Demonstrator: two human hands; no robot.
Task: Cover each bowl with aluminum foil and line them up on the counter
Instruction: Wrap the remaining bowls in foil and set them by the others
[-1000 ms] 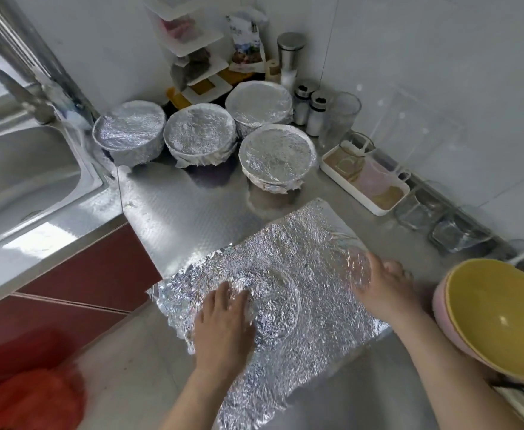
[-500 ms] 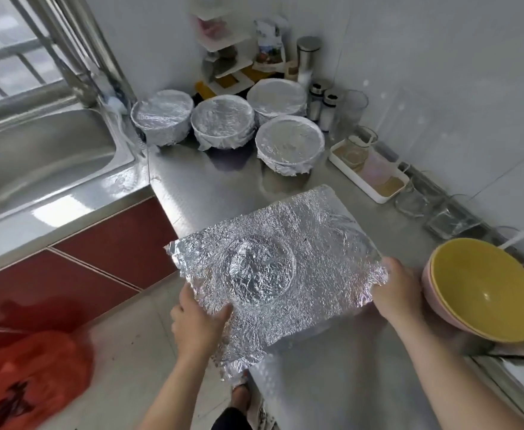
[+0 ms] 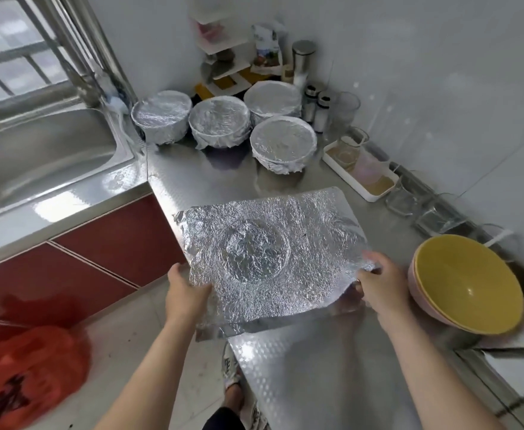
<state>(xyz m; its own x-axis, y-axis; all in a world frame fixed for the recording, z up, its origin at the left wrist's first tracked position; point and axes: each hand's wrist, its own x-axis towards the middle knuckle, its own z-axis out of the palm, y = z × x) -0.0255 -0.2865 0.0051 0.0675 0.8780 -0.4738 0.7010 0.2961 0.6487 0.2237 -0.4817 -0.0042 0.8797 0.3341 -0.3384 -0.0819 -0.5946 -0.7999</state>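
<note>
**A home kitchen**

Far left of the fingers (image 3: 377,261), a stainless-steel sink (image 3: 53,150) is set in a steel counter (image 3: 211,181) above red cabinet doors (image 3: 115,237). Beyond the fingers, seasoning shakers (image 3: 316,110) and a small rack (image 3: 223,57) fill the white-tiled corner (image 3: 440,88). Just right of the fingers sits a yellow bowl (image 3: 465,283).

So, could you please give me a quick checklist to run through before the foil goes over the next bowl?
1. Left hand grips foil sheet at near corner: ok.
2. Right hand grips its right edge: ok.
3. Yellow bowl uncovered, open side up: ok.
4. Yellow bowl standing alone: not ok, nested in pink bowl.
5. Sheet free of tears: cannot tell.
6. Covered bowls in one line: not ok, one sits in front.
</note>
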